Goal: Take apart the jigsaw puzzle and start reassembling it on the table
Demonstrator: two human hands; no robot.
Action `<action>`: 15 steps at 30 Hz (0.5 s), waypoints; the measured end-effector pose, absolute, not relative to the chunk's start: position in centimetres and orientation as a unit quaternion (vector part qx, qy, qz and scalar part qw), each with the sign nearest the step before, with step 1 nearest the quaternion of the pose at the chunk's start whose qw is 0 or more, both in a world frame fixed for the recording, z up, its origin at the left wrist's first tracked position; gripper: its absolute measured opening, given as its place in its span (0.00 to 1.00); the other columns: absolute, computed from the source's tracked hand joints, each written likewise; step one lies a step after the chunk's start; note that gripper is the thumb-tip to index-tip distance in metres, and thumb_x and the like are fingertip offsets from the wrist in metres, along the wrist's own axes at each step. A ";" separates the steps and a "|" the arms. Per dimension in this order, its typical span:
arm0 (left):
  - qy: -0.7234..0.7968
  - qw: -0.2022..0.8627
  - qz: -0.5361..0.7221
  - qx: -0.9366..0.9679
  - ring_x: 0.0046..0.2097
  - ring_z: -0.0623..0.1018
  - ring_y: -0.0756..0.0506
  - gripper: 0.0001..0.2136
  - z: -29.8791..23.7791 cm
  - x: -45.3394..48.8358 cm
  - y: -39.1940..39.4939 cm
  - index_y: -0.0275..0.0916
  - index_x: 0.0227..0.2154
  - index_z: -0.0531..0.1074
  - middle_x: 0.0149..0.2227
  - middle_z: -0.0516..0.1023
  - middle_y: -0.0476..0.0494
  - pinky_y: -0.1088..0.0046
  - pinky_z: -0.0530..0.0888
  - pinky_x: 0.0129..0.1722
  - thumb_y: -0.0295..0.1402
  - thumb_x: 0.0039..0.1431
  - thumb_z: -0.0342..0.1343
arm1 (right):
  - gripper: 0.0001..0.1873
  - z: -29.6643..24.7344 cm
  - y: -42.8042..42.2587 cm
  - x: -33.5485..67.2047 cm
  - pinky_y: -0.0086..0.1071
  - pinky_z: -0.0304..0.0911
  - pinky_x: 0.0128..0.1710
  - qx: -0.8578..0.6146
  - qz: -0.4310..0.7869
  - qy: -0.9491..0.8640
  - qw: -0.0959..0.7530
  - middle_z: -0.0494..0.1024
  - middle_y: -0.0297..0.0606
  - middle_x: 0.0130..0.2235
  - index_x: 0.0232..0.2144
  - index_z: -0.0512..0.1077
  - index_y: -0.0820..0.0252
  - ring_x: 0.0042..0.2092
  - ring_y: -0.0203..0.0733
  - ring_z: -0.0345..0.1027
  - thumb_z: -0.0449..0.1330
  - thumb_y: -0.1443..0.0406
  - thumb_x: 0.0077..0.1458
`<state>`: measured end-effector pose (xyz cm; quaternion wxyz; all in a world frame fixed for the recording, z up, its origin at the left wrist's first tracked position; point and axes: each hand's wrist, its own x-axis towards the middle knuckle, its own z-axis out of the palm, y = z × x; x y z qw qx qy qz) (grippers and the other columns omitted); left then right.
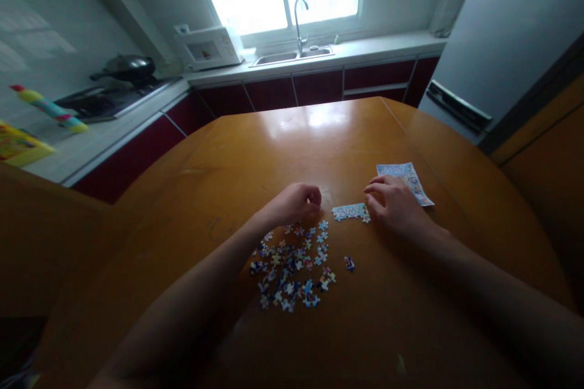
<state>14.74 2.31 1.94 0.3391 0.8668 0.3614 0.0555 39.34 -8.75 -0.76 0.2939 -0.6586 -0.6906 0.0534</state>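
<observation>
My left hand [298, 203] is curled above the far edge of a loose heap of jigsaw puzzle pieces [289, 264]. Its fingertips are bent in to meet the thumb, and whatever they may hold cannot be made out. To the right, a small joined strip of puzzle [350, 211] lies flat, light blue with lettering. My right hand [395, 203] rests at the strip's right end, thumb and fingers slightly apart, no piece visible between them. Partly under that hand lies a printed picture sheet [413, 179]. A separate puzzle piece [349, 264] lies right of the heap.
All of this is on a large brown wooden table [292, 152] with rounded ends. Beyond it stand a counter with a sink [276, 59], a microwave [210, 48] and a stove with a wok [130, 67]. A fridge [511, 30] is at the right.
</observation>
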 end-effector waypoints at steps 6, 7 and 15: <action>0.382 0.395 0.111 0.828 0.29 0.73 0.51 0.05 0.1 16.5 1.1 0.34 0.29 0.77 0.27 0.78 0.45 0.76 0.68 0.29 0.30 0.55 0.58 | 0.10 -0.8 -8.8 39.2 0.49 0.63 0.51 -0.659 0.057 -0.691 0.291 0.76 0.48 0.45 0.36 0.79 0.61 0.49 0.53 0.68 0.57 0.66 0.59; 0.384 0.399 0.116 0.824 0.29 0.73 0.51 0.05 -0.1 16.6 0.9 0.34 0.29 0.77 0.27 0.78 0.45 0.76 0.68 0.29 0.30 0.55 0.58 | 0.10 -0.8 -8.8 39.2 0.49 0.63 0.51 -0.659 0.057 -0.692 0.289 0.76 0.48 0.45 0.36 0.79 0.61 0.49 0.53 0.68 0.57 0.66 0.59; 0.406 0.355 0.144 0.830 0.30 0.71 0.50 0.04 -0.7 16.5 0.4 0.36 0.28 0.79 0.28 0.77 0.45 0.74 0.67 0.29 0.31 0.53 0.61 | 0.09 -0.8 -8.7 39.3 0.48 0.63 0.51 -0.654 0.057 -0.693 0.298 0.76 0.46 0.44 0.36 0.78 0.59 0.48 0.51 0.68 0.57 0.66 0.59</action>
